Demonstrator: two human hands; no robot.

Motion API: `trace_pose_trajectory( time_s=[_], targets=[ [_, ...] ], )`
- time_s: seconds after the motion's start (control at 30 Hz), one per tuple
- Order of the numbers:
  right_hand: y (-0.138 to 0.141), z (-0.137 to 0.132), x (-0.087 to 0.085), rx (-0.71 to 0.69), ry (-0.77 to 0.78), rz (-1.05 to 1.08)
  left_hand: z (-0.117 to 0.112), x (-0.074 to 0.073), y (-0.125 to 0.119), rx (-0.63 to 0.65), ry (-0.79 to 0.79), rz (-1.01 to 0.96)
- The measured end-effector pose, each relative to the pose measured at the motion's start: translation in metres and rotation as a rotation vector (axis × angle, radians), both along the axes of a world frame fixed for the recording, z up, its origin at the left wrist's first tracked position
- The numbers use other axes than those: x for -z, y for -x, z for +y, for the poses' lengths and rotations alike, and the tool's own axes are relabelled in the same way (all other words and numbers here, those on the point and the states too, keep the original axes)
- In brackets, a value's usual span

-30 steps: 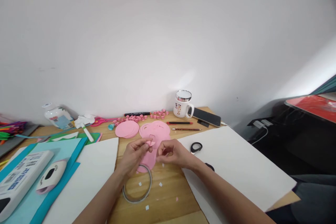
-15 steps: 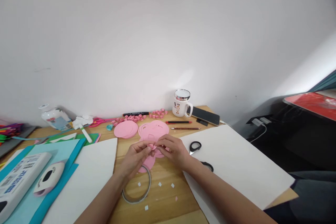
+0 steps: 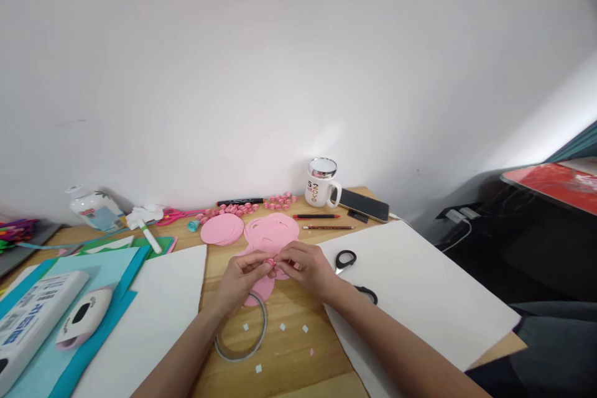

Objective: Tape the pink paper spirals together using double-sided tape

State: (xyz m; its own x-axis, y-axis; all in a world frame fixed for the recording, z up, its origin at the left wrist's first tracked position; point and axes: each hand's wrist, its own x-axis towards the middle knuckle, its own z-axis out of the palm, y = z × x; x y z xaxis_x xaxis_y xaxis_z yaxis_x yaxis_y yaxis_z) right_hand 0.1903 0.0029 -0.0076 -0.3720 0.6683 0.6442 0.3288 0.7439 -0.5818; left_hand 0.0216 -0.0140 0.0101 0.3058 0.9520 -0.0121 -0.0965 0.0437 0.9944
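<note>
Between the fingertips of both hands is a small rolled pink paper flower (image 3: 270, 262), partly covered by the fingers. My left hand (image 3: 243, 278) pinches it from the left, and my right hand (image 3: 308, 266) pinches it from the right. Pink paper circles (image 3: 275, 230) lie spread beneath and behind the hands, with a neater stack of pink circles (image 3: 222, 229) to the left. A roll of tape (image 3: 265, 328) lies flat by my left wrist. Black-handled scissors (image 3: 346, 259) rest on white paper, partly hidden by my right forearm.
Small pink rolled pieces (image 3: 237, 209) line the wall, near a white mug (image 3: 321, 183) and a phone (image 3: 364, 204). Two pencils (image 3: 317, 216) lie in front of the mug. White sheets (image 3: 420, 286) flank both forearms; a white box (image 3: 41, 317) sits at left.
Both hands keep their places, with slight finger movement around the pink paper. It looks more tightly rolled now. The whole view has shifted a little.
</note>
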Motion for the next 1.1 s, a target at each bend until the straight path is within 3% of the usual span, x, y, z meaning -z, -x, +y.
trace_pose_trajectory(
  time_s=[0.4, 0.7, 0.93, 1.1],
  targets=[
    [0.006, -0.001, 0.008, -0.014, 0.413, 0.268, 0.002, 0.002, 0.006, 0.017, -0.149, 0.199],
    [0.007, -0.004, 0.001, 0.004, 0.331, 0.216, 0.002, 0.003, 0.005, 0.002, -0.172, 0.235],
    [0.007, -0.005, -0.003, -0.111, 0.296, 0.094, 0.002, 0.009, 0.004, -0.073, -0.049, 0.085],
    [0.006, -0.005, 0.000, -0.094, 0.274, 0.055, 0.001, 0.008, 0.003, -0.049, -0.039, 0.092]
  ],
)
